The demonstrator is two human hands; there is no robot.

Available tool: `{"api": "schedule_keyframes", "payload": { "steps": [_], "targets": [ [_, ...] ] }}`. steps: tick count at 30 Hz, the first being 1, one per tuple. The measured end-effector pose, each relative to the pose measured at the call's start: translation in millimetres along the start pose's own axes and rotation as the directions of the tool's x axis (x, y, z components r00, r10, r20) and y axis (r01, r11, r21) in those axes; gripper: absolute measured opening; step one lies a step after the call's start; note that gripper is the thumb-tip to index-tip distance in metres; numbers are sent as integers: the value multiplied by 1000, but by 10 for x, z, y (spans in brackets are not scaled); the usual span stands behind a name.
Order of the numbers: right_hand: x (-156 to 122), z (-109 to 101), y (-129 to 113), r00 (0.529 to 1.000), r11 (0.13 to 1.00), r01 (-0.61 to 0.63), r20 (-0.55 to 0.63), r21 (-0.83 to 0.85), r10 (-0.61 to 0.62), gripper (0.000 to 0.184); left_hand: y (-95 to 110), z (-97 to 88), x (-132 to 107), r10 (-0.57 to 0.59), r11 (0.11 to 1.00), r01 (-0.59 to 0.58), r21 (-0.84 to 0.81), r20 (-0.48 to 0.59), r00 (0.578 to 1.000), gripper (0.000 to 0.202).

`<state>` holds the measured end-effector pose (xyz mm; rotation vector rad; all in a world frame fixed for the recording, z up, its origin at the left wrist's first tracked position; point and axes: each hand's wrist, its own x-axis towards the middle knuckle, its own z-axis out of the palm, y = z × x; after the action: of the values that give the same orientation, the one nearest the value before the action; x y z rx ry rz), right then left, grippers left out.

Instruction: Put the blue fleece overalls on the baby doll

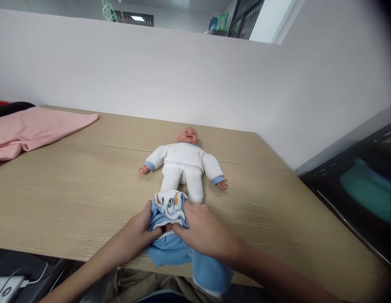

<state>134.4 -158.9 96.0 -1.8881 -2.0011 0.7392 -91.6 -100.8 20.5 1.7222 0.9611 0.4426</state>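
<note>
A baby doll lies on its back on the wooden table, head toward the wall. It wears a white long-sleeved top with blue cuffs, and its legs are white cloth. Blue terry baby pants with an embroidered animal face are bunched over the doll's lower legs. My left hand grips the fabric on the left side, thumb at the opening. On the other side, my right hand grips the same pants. A bit of skin-coloured foot shows in the opening between my thumbs. One pant leg hangs over the front table edge.
A pink cloth lies on the table's left, beside a black and red item. A white wall rises behind. At right stands a dark rack with something teal inside. A white device with a cable sits at lower left.
</note>
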Motion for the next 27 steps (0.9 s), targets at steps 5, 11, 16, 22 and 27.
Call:
{"api": "schedule_keyframes", "payload": {
  "steps": [5, 11, 16, 22, 27],
  "targets": [
    [-39, 44, 104, 999, 999, -1, 50, 49, -1, 25, 10, 87, -42, 7, 998, -13, -69, -83, 997, 60],
    [-114, 80, 202, 996, 996, -57, 79, 75, 51, 25, -95, 162, -103, 19, 970, -49, -240, -127, 992, 48],
    [-142, 116, 242, 999, 982, -41, 22, 183, 38, 32, -90, 185, -112, 48, 943, -89, -321, -134, 990, 50],
    [-159, 164, 286, 998, 942, 28, -61, 333, -8, 32, -75, 189, -140, 92, 929, -138, -344, -145, 985, 60],
    [-122, 185, 289, 986, 925, 111, -159, 363, -56, 29, -101, 215, -26, 91, 920, -176, -350, -246, 965, 49]
  ]
}}
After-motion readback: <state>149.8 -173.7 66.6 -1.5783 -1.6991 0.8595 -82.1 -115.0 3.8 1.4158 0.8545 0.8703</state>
